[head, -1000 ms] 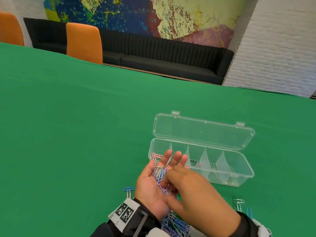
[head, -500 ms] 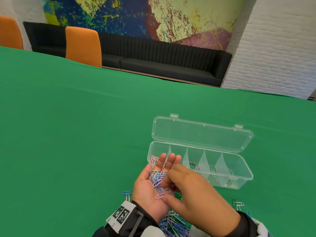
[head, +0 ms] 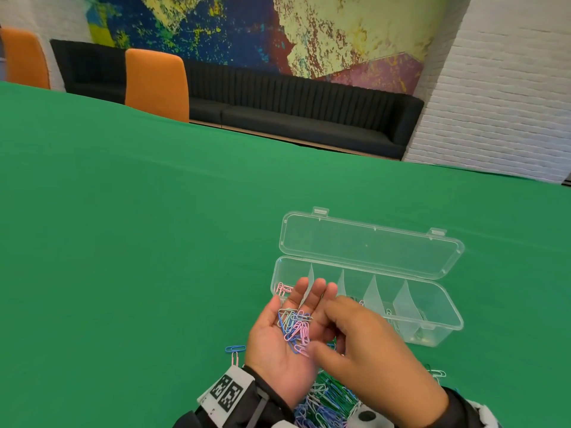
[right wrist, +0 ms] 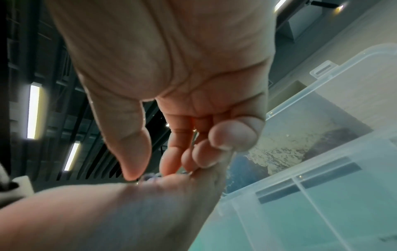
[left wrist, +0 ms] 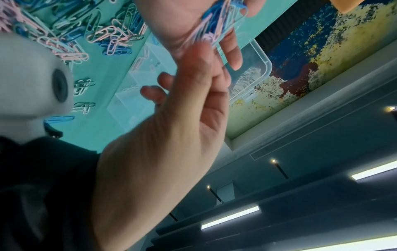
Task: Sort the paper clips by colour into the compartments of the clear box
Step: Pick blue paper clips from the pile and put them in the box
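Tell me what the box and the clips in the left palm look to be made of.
Clear box: looks like thin see-through moulded plastic, glossy; the green cloth shows through its walls and lid. Paper clips in the left hand: bent wire with pink, blue and pale colouring, probably a coating; what lies under the colour cannot be told.
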A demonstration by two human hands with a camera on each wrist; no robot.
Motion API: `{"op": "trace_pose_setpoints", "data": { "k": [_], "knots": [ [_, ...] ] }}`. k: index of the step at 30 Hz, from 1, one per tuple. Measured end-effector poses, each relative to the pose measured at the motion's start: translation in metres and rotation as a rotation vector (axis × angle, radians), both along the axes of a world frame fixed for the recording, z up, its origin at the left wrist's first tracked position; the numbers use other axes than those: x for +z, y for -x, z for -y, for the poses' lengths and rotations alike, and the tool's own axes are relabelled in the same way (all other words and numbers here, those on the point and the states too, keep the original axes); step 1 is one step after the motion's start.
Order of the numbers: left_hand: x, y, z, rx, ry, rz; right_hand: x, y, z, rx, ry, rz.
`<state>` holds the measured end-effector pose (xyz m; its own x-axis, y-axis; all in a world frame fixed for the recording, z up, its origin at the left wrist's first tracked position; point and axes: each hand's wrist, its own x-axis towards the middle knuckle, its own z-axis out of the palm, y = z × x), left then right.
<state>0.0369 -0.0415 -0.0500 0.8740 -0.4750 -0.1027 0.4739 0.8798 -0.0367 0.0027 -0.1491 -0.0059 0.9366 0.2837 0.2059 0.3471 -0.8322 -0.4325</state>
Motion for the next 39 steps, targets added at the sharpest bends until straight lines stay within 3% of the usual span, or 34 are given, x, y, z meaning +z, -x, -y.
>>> {"op": "trace_pose_setpoints", "data": {
  "k": [8, 18, 23, 39],
  "knots": [
    [-0.006, -0.002, 0.001, -0.008, -0.052, -0.049, 0.0, 0.003, -0.01, -0.004, 0.184, -0.057],
    [0.002, 0.001, 0.001, -0.037, -0.024, -0.016, 0.018, 0.004, 0.008, 0.111, 0.097, -0.137],
    [0.002, 0.006, 0.004, -0.116, -0.029, 0.003, 0.011, -0.001, 0.011, 0.061, 0.113, -0.019],
    [-0.002, 0.005, -0.001, -0.184, -0.016, 0.025, 0.006, -0.003, 0.008, 0.101, 0.136, 0.001]
  ]
}}
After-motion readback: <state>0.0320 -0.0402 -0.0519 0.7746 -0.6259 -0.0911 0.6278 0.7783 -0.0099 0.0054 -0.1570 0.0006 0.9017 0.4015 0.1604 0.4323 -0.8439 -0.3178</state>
